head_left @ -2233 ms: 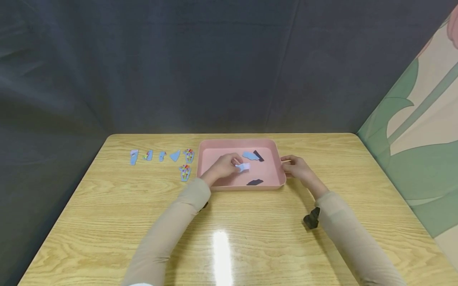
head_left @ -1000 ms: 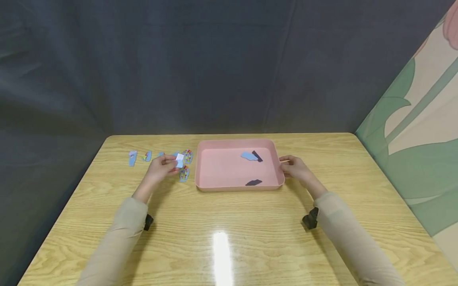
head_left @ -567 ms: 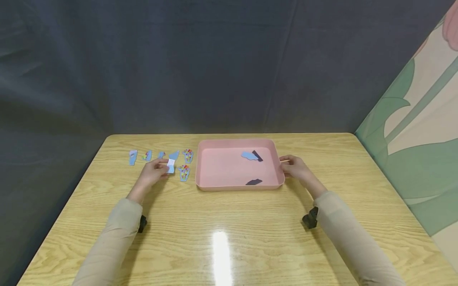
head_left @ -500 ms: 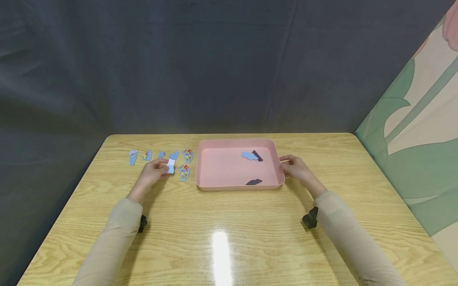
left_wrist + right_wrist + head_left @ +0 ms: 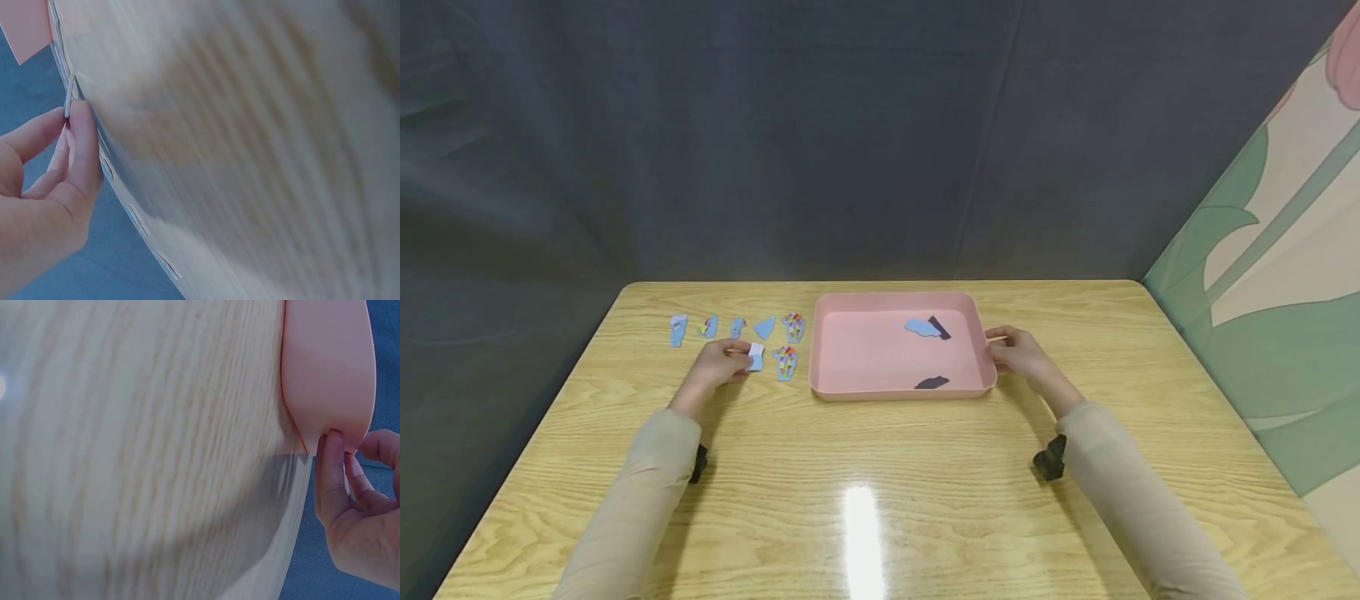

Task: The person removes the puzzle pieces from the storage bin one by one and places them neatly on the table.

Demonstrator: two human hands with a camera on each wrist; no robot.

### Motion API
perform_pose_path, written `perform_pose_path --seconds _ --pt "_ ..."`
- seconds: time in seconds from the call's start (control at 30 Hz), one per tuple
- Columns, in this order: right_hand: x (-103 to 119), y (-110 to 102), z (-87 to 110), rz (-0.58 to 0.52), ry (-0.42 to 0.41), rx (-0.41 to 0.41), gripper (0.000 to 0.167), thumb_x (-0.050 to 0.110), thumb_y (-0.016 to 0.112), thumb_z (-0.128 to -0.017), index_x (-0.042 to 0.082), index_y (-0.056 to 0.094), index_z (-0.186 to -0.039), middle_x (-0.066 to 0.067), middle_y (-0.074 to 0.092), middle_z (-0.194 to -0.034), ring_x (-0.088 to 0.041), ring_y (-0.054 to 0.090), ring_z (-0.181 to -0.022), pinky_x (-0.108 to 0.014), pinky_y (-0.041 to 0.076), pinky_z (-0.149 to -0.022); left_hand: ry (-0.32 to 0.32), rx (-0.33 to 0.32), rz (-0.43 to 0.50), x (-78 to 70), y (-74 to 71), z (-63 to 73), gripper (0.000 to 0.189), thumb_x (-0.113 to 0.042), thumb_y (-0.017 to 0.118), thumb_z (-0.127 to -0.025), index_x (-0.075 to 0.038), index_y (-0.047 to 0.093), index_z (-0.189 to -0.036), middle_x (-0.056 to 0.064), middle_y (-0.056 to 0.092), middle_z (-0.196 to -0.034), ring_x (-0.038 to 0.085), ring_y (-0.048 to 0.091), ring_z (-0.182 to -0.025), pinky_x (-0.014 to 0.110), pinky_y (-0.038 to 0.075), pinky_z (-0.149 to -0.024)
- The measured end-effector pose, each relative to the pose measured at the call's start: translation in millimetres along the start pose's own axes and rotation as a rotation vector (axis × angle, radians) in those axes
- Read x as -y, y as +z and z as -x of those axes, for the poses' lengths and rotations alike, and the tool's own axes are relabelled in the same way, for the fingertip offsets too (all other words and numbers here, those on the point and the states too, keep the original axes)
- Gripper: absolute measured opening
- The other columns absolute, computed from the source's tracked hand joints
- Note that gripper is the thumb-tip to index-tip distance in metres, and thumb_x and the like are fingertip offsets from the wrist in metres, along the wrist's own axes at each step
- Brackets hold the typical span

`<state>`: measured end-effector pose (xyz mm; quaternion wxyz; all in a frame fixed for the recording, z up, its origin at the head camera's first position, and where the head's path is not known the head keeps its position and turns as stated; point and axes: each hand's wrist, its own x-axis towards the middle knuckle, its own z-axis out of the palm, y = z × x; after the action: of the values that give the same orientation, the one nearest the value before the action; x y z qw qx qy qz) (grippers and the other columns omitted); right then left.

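At left, the left hand (image 5: 718, 363) pinches a blue-and-white piece (image 5: 756, 358); the right hand (image 5: 1024, 354) grips the pink tray (image 5: 880, 358) at right.

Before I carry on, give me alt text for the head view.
The left hand pinches a blue-and-white piece; the right hand touches a pink tray holding one blue piece and two dark pieces. Six other pieces lie on the wooden table left of the tray.
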<state>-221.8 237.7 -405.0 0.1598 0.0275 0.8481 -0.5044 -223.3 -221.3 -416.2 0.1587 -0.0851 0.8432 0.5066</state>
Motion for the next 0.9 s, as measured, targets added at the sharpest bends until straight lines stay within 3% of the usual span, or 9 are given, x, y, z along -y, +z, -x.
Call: perform_pose_path --seconds 0.27,0.67,0.8,0.9 --pt "-0.8 0.9 -0.6 -0.001 -0.005 0.008 0.05 0.01 0.043 -0.094 -0.012 0.034 -0.138 -0.031 0.045 -0.133 -0.022 0.06 -0.104 -0.03 0.056 -0.089 -0.003 0.002 -0.02 3.5 0.4 -2.8 0.042 -0.007 0.052 -0.095 0.011 0.045 -0.132 0.015 0.06 -0.109 0.009 0.058 -0.079 0.019 0.056 -0.073" --pt "-1.6 0.5 -0.8 -0.006 -0.011 0.003 0.049 0.009 0.043 -0.094 -0.013 0.034 -0.137 -0.031 0.047 -0.131 -0.017 0.062 -0.098 -0.028 0.057 -0.087 0.015 -0.027 -0.065 4.1 -1.4 -2.2 0.039 -0.012 0.054 -0.095 0.01 0.05 -0.128 0.001 0.058 -0.086 0.005 0.048 -0.066 0.018 0.046 -0.06" --pt "-2.3 1.0 -1.3 0.0 -0.011 0.004 0.049 0.009 0.043 -0.094 -0.012 0.035 -0.138 -0.031 0.047 -0.131 -0.018 0.062 -0.099 -0.028 0.057 -0.087 0.067 -0.053 -0.105 0.6 -1.1 -2.8 0.041 -0.018 0.052 -0.097 0.007 0.05 -0.129 0.01 0.059 -0.094 0.007 0.047 -0.065 0.02 0.044 -0.058" --pt "-2.6 1.1 -1.3 0.003 -0.011 0.004 0.049 0.009 0.043 -0.094 -0.012 0.034 -0.137 -0.032 0.046 -0.132 -0.02 0.061 -0.101 -0.029 0.057 -0.088 0.119 -0.071 -0.126 -6.2 2.6 -2.8 0.042 -0.022 0.05 -0.098 0.005 0.05 -0.131 0.02 0.058 -0.115 0.016 0.055 -0.084 0.022 0.047 -0.069"
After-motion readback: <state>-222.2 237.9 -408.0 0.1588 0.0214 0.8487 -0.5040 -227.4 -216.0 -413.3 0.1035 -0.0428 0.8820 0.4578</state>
